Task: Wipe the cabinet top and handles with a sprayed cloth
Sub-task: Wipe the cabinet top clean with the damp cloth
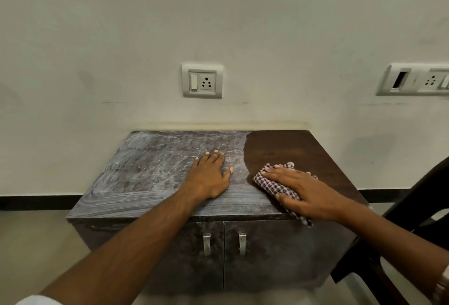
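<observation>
A low dark wooden cabinet stands against the wall. Its top is grey and streaked with dust on the left and middle, while the right part shows clean dark brown wood. My right hand lies flat on a checked purple-and-white cloth, pressing it onto the top near the front right; one end of the cloth hangs over the front edge. My left hand rests flat with spread fingers on the dusty middle, holding nothing. Two metal handles sit on the doors below.
A power socket with a switch is on the wall above the cabinet, and a second switch panel is at the right. A dark chair stands close to the cabinet's right side. Pale floor lies to the left.
</observation>
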### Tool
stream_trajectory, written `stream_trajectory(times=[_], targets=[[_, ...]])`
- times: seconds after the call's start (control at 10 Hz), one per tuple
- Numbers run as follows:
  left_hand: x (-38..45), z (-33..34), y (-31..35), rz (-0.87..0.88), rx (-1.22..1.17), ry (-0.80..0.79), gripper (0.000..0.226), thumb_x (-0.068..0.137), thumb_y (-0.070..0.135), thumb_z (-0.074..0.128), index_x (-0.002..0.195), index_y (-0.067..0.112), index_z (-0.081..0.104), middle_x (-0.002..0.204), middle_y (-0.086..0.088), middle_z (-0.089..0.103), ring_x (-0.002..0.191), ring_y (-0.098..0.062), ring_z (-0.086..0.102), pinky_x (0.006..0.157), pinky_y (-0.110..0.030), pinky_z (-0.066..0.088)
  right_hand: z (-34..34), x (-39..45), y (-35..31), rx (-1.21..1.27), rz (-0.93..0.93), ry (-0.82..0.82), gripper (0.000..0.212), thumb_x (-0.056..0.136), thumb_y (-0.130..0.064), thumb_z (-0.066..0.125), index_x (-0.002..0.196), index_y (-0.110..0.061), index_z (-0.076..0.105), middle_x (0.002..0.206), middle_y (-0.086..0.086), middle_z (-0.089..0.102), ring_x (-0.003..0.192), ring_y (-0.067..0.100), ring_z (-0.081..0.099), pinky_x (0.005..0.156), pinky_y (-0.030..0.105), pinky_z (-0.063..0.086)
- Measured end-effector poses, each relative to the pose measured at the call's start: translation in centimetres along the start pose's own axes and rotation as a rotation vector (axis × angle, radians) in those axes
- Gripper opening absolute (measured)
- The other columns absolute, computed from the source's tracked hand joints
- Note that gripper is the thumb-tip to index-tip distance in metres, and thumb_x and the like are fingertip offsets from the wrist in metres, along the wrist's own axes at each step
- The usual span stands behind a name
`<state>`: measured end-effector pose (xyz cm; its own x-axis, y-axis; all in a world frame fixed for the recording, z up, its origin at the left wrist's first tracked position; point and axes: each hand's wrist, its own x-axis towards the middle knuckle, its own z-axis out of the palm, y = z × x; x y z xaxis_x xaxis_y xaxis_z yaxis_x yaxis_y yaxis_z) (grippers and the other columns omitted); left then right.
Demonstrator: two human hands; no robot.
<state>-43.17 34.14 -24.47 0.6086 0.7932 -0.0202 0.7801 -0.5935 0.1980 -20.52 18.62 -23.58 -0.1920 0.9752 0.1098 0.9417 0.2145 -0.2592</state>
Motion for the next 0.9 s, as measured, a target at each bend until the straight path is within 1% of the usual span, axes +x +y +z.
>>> stream_trajectory(times=[0.1, 0.2, 0.4, 0.5, 0.6, 0.7, 0.8, 0.9], targets=[[0.0, 0.1, -0.1, -0.004, 0.002, -0.001, 0.065, 0.1, 0.053, 0.019, 0.155, 0.02, 0.005, 0.163, -0.001, -0.001, 0.15, -0.022, -0.001, 0.121, -0.043, 0.0, 0.2, 0.9, -0.4, -0.026, 0.03, -0.005, 0.063, 0.09, -0.055, 0.033, 0.15, -0.038, 0.023, 0.156, -0.017, 0.02, 0.143, -0.004, 0.01, 0.12, 0.027, 0.009], [0.0, 0.2, 0.0, -0.008, 0.004, -0.005, 0.065, 0.1, 0.052, 0.019, 0.155, 0.02, 0.005, 0.163, -0.001, -0.001, 0.15, -0.022, -0.002, 0.122, -0.044, 0.0, 0.8, 1.0, -1.5, -0.039, 0.002, 0.001, 0.065, 0.09, -0.056, 0.031, 0.151, -0.036, 0.022, 0.157, -0.015, 0.02, 0.144, -0.001, 0.01, 0.119, 0.025, 0.007], [-0.2, 0.3, -0.1, -0.002, 0.015, 0.007, 0.066, 0.1, 0.053, 0.018, 0.155, 0.02, 0.005, 0.163, -0.001, 0.0, 0.15, -0.022, -0.001, 0.121, -0.045, 0.001, 0.6, -1.0, -1.5, -0.009, -0.057, -0.011, 0.06, 0.093, -0.048, 0.039, 0.151, -0.036, 0.025, 0.157, -0.017, 0.021, 0.144, -0.005, 0.01, 0.12, 0.025, 0.01], [-0.4, 0.3, -0.3, 0.0, 0.007, 0.006, 0.065, 0.1, 0.053, 0.018, 0.155, 0.021, 0.005, 0.163, -0.001, 0.0, 0.15, -0.021, -0.001, 0.122, -0.044, 0.0, 0.2, -0.6, -1.0, -0.005, -0.03, -0.006, 0.061, 0.093, -0.05, 0.037, 0.15, -0.035, 0.025, 0.157, -0.015, 0.023, 0.144, -0.004, 0.011, 0.12, 0.028, 0.011], [-0.5, 0.2, -0.2, -0.001, 0.014, 0.004, 0.065, 0.1, 0.053, 0.018, 0.155, 0.021, 0.005, 0.163, -0.001, -0.001, 0.15, -0.021, -0.001, 0.122, -0.045, 0.001, 0.5, 0.5, -1.9, -0.037, -0.002, -0.009, 0.065, 0.09, -0.056, 0.03, 0.151, -0.035, 0.022, 0.158, -0.012, 0.022, 0.145, 0.0, 0.011, 0.12, 0.031, 0.012], [-0.5, 0.3, -0.2, -0.004, 0.016, 0.004, 0.065, 0.1, 0.053, 0.018, 0.155, 0.021, 0.005, 0.163, -0.001, -0.001, 0.15, -0.021, -0.001, 0.122, -0.045, 0.001, 1.3, 0.9, -3.4, -0.046, -0.034, -0.02, 0.067, 0.089, -0.058, 0.026, 0.152, -0.035, 0.021, 0.159, -0.012, 0.02, 0.146, 0.002, 0.01, 0.121, 0.034, 0.012], [-0.4, 0.3, -0.4, -0.004, 0.008, 0.002, 0.064, 0.1, 0.053, 0.019, 0.155, 0.021, 0.006, 0.163, -0.001, -0.001, 0.15, -0.021, -0.001, 0.122, -0.045, 0.001, 1.4, 0.1, -3.8, -0.028, -0.079, -0.017, 0.064, 0.092, -0.055, 0.032, 0.151, -0.035, 0.022, 0.158, -0.013, 0.021, 0.146, 0.002, 0.011, 0.121, 0.034, 0.013], [-0.6, 0.2, -0.8, -0.002, 0.018, 0.005, 0.064, 0.1, 0.052, 0.019, 0.155, 0.021, 0.005, 0.163, -0.001, -0.001, 0.15, -0.021, -0.001, 0.121, -0.046, 0.002, 1.1, -0.2, -3.0, -0.009, -0.084, -0.028, 0.061, 0.094, -0.052, 0.036, 0.151, -0.035, 0.024, 0.158, -0.014, 0.023, 0.145, -0.001, 0.012, 0.12, 0.034, 0.015]])
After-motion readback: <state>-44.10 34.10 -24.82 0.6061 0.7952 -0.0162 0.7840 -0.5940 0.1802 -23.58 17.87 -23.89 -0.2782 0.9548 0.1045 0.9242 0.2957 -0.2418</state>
